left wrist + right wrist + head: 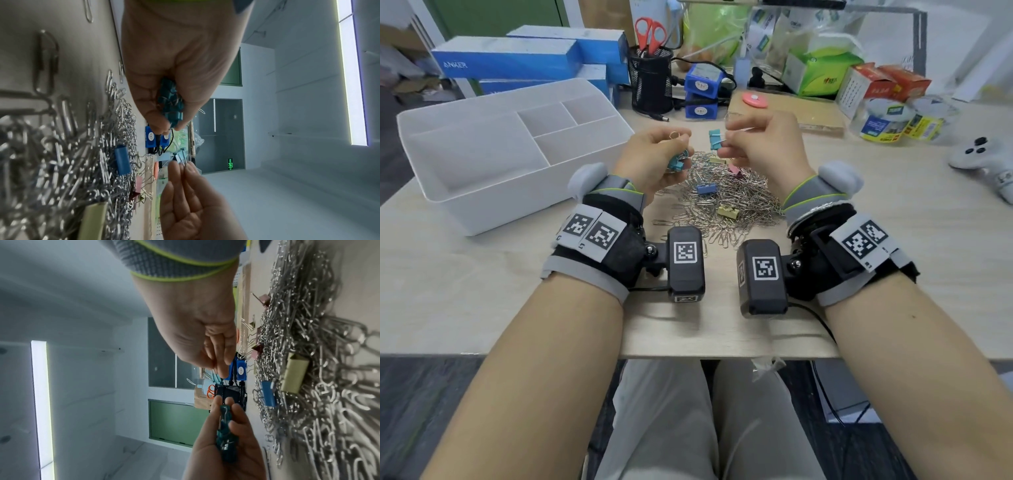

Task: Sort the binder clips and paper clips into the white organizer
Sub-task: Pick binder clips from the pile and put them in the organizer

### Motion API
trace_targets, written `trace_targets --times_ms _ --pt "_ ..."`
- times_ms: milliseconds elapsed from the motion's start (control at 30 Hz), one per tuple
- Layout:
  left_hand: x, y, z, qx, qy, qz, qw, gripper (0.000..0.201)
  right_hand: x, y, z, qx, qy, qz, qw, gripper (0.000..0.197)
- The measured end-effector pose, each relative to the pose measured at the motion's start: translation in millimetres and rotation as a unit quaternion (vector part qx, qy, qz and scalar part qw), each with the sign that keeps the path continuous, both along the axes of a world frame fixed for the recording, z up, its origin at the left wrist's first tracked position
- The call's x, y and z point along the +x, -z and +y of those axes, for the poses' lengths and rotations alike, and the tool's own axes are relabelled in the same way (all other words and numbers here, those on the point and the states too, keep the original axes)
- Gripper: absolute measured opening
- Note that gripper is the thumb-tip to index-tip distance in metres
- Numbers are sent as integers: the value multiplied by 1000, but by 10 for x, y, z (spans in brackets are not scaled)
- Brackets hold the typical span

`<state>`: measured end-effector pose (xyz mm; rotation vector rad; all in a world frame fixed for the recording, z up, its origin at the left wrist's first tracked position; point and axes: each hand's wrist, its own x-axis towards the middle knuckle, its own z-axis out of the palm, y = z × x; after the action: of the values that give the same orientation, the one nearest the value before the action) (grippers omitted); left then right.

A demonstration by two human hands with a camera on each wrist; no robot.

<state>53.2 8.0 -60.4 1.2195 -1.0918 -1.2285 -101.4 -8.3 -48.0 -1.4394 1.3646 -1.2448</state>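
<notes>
A white organizer (517, 192) with several compartments stands at the left, nothing visible inside. A heap of silver paper clips (726, 202) lies between my hands, with blue (705, 188), yellow (728, 211) and pink (734, 170) binder clips on it. My left hand (681, 150) grips a bunch of teal binder clips (676, 165) (170, 100) above the heap's left side. My right hand (726, 144) pinches the wire handle of one teal binder clip (715, 138) (180, 156), lifted beside the left hand's fingertips.
Behind the heap stand a black mesh cup with scissors (650, 80), blue adapters (702, 89), blue boxes (517, 58) and a wooden board (791, 116). Tape rolls (893, 120) and a white controller (986, 161) lie at the right.
</notes>
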Motion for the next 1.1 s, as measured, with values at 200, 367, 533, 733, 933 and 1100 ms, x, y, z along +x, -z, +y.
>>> trace_targets --times_ms 200,367,533,733,933,1100 --pt "-14 -9 12 -1 12 1 1000 13 6 -22 39 18 -32 -58 998 6" --pt "-39 -4 19 -16 -7 10 1000 24 111 -27 69 17 -51 -27 998 12" --pt "18 -39 55 -39 -14 1 999 19 283 -85 113 0 -86 10 996 17" --pt "351 -162 132 -67 -58 -45 995 19 606 -254 174 -24 -127 -23 991 5" --pt "903 -288 184 -109 -188 -102 971 16 1043 -356 173 -32 -141 24 989 29" --pt "1388 -255 130 -98 -272 -180 940 30 1243 -308 138 -10 -181 98 979 24"
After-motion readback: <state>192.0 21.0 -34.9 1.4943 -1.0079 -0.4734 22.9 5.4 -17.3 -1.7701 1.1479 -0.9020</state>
